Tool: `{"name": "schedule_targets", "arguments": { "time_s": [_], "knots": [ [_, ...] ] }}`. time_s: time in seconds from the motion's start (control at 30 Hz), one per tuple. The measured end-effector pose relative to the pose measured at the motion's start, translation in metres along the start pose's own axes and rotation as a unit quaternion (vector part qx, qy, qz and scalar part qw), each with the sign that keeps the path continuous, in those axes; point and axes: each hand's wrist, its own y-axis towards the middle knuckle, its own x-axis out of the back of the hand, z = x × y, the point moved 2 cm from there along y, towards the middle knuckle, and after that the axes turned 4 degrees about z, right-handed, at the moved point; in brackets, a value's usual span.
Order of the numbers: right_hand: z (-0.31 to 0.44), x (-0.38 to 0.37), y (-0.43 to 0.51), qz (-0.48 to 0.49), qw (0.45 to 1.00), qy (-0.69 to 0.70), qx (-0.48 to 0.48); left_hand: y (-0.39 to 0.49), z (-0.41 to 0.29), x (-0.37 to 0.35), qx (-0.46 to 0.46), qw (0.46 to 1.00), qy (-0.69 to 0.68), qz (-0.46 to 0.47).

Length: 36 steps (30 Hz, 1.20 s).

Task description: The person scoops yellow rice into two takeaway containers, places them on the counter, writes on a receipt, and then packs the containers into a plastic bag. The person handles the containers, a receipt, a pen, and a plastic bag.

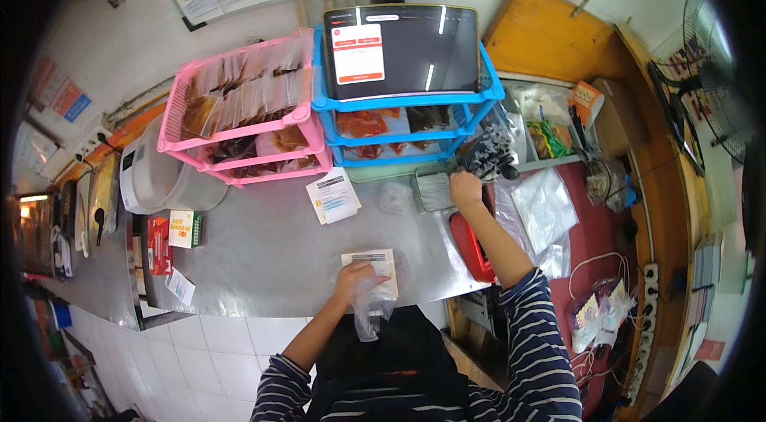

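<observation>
My left hand [353,279] grips a clear plastic bag [366,326] at the front edge of the steel table. A flat pale packet or box with printing [383,263] lies at that hand, partly covered by the fingers and the plastic; whether it is inside the bag I cannot tell. Out to the right, my right hand [465,188] is at the right rim of a small tray [434,191] with thin pale strips. Its fingers are curled and mostly hidden from above. Just beyond it are dark plastic-wrapped pieces, perhaps cutlery [494,153].
A pink rack [239,147] holds bagged sauces; a blue rack [407,138] carries a screen [407,51]. Printed slips [334,197] and a small clear container [395,199] lie before them. A red stapler-like object [470,248] sits under my right forearm, beside plastic bags [544,200].
</observation>
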Motion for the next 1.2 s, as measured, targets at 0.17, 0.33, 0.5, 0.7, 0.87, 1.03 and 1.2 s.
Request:
{"name": "schedule_targets", "arguments": {
  "time_s": [0.17, 0.33, 0.5, 0.7, 0.87, 1.03, 1.2],
  "knots": [
    [0.003, 0.051, -0.054, 0.025, 0.993, 0.106, -0.039, 0.020, -0.007, -0.014, -0.103, 0.986, -0.024, 0.126],
    [0.044, 0.065, -0.160, 0.342, 0.832, 0.370, 0.233, 0.037, 0.000, -0.012, 0.084, 0.956, -0.157, 0.232],
    [0.125, 0.021, -0.201, 0.112, 0.854, 0.508, 0.005, 0.045, -0.006, -0.002, 0.062, 0.951, -0.087, 0.291],
    [0.178, -0.010, -0.227, -0.127, 0.835, 0.484, -0.229, 0.024, -0.038, 0.012, -0.062, 0.980, 0.174, 0.067],
    [0.186, -0.003, -0.232, -0.156, 0.861, 0.437, -0.208, 0.001, -0.039, 0.009, 0.073, 0.987, 0.132, 0.050],
    [0.170, 0.001, -0.241, -0.064, 0.805, 0.562, -0.180, -0.002, -0.018, 0.016, -0.065, 0.992, -0.020, 0.105],
    [0.163, -0.017, -0.246, -0.045, 0.682, 0.678, -0.270, -0.001, -0.015, 0.018, -0.162, 0.979, 0.001, 0.121]
  ]
}}
